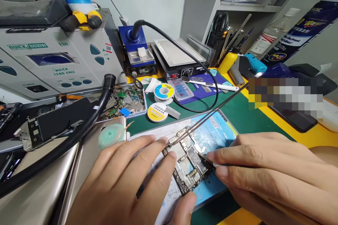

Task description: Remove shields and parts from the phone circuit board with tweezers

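A phone circuit board (pixel 188 179), densely packed with chips and shields, lies on a blue and white pad (pixel 203 133). My left hand (pixel 132 172) reaches over its left side, index finger and thumb against the board's edges. Long thin tweezers (pixel 206 116) emerge between its index and middle fingertips, their joined end slanting up to the right. At the board's right edge my right hand (pixel 258 168) is closed in a pinch. A small pointed metal tip (pixel 203 155) projects from these fingers onto the board beside a chip; the rest of that tool is hidden.
A hot-air station (pixel 52 59) with a thick black hose (pixel 89 130) stands left. Behind the pad are solder wire spools (pixel 164 92), a soldering station (pixel 138 56) and a heating plate (pixel 182 54). A toothbrush (pixel 211 83), phone (pixel 293 114) and spray can (pixel 301 31) sit right.
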`<act>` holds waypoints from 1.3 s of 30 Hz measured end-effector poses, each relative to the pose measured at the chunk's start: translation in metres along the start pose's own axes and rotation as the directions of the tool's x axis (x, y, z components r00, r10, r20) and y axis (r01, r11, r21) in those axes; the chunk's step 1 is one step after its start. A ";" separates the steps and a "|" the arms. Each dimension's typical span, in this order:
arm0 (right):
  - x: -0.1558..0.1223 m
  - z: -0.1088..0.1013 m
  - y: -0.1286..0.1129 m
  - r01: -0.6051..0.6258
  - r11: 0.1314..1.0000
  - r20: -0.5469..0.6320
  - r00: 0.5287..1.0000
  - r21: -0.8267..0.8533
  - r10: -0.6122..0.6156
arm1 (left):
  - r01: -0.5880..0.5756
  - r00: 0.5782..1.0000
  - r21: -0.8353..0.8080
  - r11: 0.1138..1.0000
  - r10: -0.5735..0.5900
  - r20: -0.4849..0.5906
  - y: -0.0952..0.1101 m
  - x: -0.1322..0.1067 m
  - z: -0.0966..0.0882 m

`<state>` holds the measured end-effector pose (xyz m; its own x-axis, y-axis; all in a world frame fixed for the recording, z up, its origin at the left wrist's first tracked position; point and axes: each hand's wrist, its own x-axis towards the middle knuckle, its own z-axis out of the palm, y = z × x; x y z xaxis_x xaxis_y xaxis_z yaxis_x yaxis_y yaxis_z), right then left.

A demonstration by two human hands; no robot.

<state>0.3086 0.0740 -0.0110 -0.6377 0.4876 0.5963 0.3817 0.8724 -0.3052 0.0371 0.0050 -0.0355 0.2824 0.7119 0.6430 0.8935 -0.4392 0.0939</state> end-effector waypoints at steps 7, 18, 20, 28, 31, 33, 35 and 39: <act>0.000 0.002 -0.008 -0.038 0.999 -0.005 0.999 -0.025 0.038 | 0.001 1.000 -0.006 1.000 -0.001 -0.007 -0.001 0.000 -0.002; -0.009 0.005 -0.008 0.029 0.997 0.033 0.999 -0.070 -0.026 | 0.004 1.000 -0.005 1.000 -0.004 -0.010 0.000 -0.001 -0.002; -0.010 0.005 -0.008 0.031 0.995 0.037 0.999 -0.093 -0.027 | 0.005 1.000 -0.001 1.000 -0.005 -0.004 0.000 -0.001 -0.002; -0.013 0.000 -0.013 -0.053 0.988 -0.032 0.998 -0.148 0.048 | 0.003 0.999 0.009 1.000 -0.004 0.032 -0.002 -0.001 -0.006; -0.012 0.000 -0.014 -0.059 0.985 -0.030 0.998 -0.164 0.055 | -0.040 0.994 -0.003 0.999 0.041 0.100 -0.006 0.001 -0.011; -0.011 0.001 -0.014 -0.059 0.985 -0.015 0.998 -0.165 0.057 | -0.059 0.989 -0.008 0.998 0.060 0.133 -0.007 0.000 -0.012; -0.010 0.002 -0.014 -0.058 0.985 -0.007 0.998 -0.164 0.057 | -0.049 0.992 0.001 0.999 0.048 0.114 -0.007 -0.001 -0.012; -0.012 0.002 -0.014 -0.041 0.986 -0.006 0.999 -0.161 0.040 | 0.005 1.000 0.012 1.000 -0.005 0.023 -0.001 -0.002 -0.006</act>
<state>0.3101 0.0562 -0.0153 -0.6177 0.5223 0.5879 0.5102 0.8350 -0.2058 0.0334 0.0011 -0.0322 0.2857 0.7265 0.6250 0.8988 -0.4293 0.0881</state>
